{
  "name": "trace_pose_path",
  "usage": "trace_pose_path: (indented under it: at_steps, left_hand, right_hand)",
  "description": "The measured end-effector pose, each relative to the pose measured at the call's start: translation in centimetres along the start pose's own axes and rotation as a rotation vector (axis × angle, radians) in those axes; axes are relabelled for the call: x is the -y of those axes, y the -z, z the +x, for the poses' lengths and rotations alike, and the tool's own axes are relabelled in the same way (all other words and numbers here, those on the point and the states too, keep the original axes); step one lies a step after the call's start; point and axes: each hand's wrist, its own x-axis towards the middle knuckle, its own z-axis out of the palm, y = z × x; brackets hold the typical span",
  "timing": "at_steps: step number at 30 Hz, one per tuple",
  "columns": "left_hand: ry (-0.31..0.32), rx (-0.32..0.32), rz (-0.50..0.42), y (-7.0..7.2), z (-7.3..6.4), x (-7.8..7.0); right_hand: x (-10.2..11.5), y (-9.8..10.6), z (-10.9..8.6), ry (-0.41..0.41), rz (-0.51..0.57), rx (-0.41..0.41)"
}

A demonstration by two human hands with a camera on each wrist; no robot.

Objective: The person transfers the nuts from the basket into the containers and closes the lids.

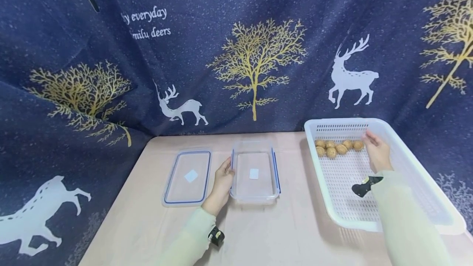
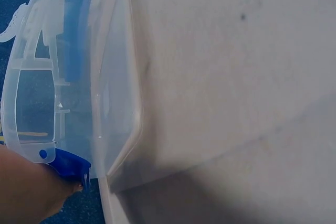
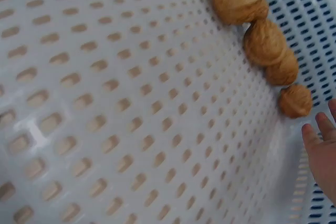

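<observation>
Right-wrist view alone shows right hand (image 3: 323,156) spread just beside end walnut (image 3: 295,100); walnuts (image 1: 331,152) at eleven o'clock in slotted basket (image 1: 343,192). Left hand (image 1: 221,183) touches clear food container (image 1: 255,196) at nine o'clock, grip unclear. Tabletop (image 1: 293,221) separates both.

Pale mint sleeves (image 1: 406,216); black wrist units (image 1: 216,236).

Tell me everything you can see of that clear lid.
The lid is a clear, rounded rectangle, apparently plastic, with a blue line inside its edge and a pale label, turned diamond-wise, near its middle. It lies flat on the table, left of and apart from the container; nothing else appears to touch it.
</observation>
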Motion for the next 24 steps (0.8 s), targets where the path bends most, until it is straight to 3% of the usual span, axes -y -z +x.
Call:
trace_pose_path:
  at_steps: [7, 14, 18, 24]
  left_hand:
    - [0.003, -0.004, -0.009, 0.0, -0.1, 0.0]
    - [0.008, 0.0, -0.011, 0.0, 0.0, 0.0]
    - [0.002, 0.005, -0.024, -0.1, 0.0, 0.1]
    - [-0.005, 0.006, -0.04, 0.0, -0.2, 0.0]
  right_hand:
    - [-1.1, 0.3, -0.1, -0.037, -0.093, 0.062]
    - [-1.9, 0.7, -0.1, 0.012, -0.158, 0.138]
    - [-2.3, 0.6, -0.1, 0.034, -0.234, 0.144]
    - [-2.5, 0.0, 0.1, 0.066, -0.227, 0.104]
